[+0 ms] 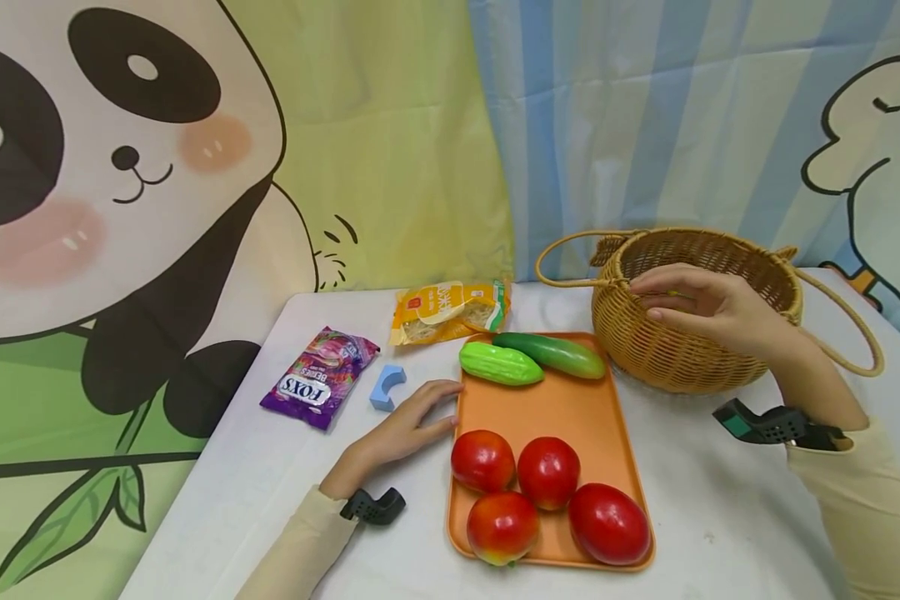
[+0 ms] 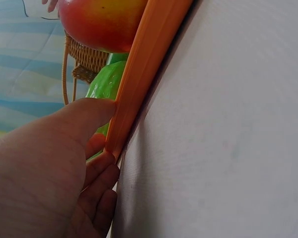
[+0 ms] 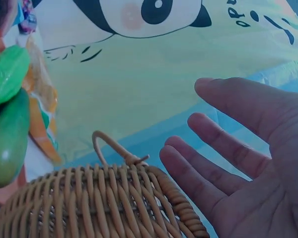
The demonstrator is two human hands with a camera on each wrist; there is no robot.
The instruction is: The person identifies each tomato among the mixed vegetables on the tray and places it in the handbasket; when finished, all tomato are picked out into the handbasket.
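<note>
My left hand (image 1: 403,427) rests on the table at the left edge of an orange tray (image 1: 540,412). In the left wrist view its thumb (image 2: 97,111) and fingertips touch the tray's side. A light green bumpy gourd (image 1: 501,364) and a dark green cucumber (image 1: 551,354) lie at the tray's far end. Several red fruits, one a red mango-like fruit (image 1: 609,523), sit at its near end. My right hand (image 1: 720,308), fingers loosely spread and holding nothing, hovers over the near rim of a wicker basket (image 1: 667,354). Something yellow-green shows behind that hand, mostly hidden.
An orange snack packet (image 1: 450,312) lies behind the tray. Left of it are a purple Fox's Berries bag (image 1: 320,377) and a blue arch-shaped block (image 1: 386,387). The basket's handles (image 1: 847,333) stick out at both sides. A printed curtain (image 1: 405,150) hangs behind the table.
</note>
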